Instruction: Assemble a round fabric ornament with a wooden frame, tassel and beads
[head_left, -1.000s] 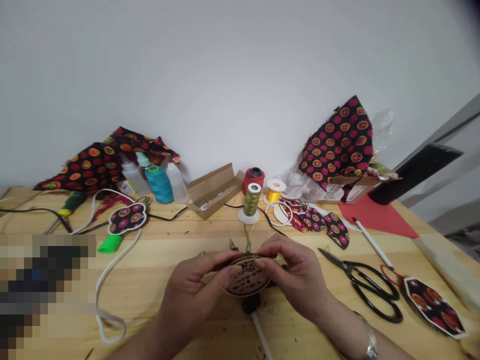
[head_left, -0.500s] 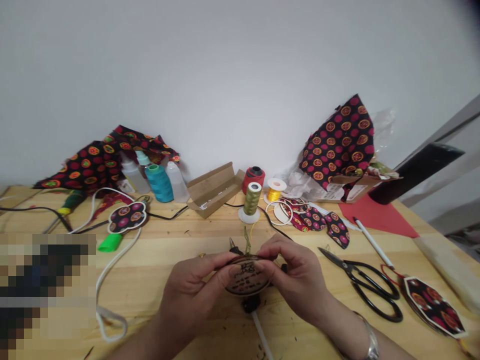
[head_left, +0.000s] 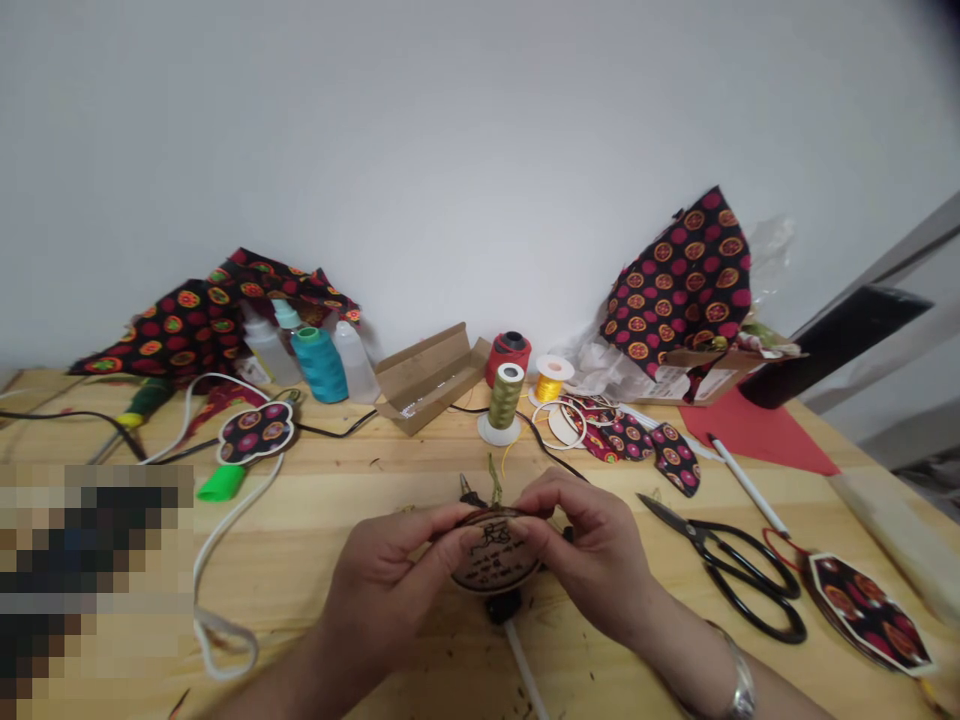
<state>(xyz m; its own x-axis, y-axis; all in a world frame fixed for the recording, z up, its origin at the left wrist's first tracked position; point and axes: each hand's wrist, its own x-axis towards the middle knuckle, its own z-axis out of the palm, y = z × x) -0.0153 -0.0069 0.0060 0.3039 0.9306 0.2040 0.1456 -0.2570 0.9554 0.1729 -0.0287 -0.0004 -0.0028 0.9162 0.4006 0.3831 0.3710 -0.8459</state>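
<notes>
- At the lower centre of the frame, the left hand [head_left: 386, 560] is pinching one side of a round disc [head_left: 495, 573], and the right hand [head_left: 600, 555] is pinching the other; dark writing is showing on its face.
- Black-handled scissors [head_left: 698, 536] are lying on the bench [head_left: 360, 488], lower right.
- Green strands [head_left: 495, 484] are sticking up at the disc's top edge.
- Mid-frame, an olive spool [head_left: 503, 398] is standing before a red spool [head_left: 505, 357].
- Right of centre, patterned cloth [head_left: 679, 285] is rising above a cardboard box [head_left: 731, 377].
</notes>
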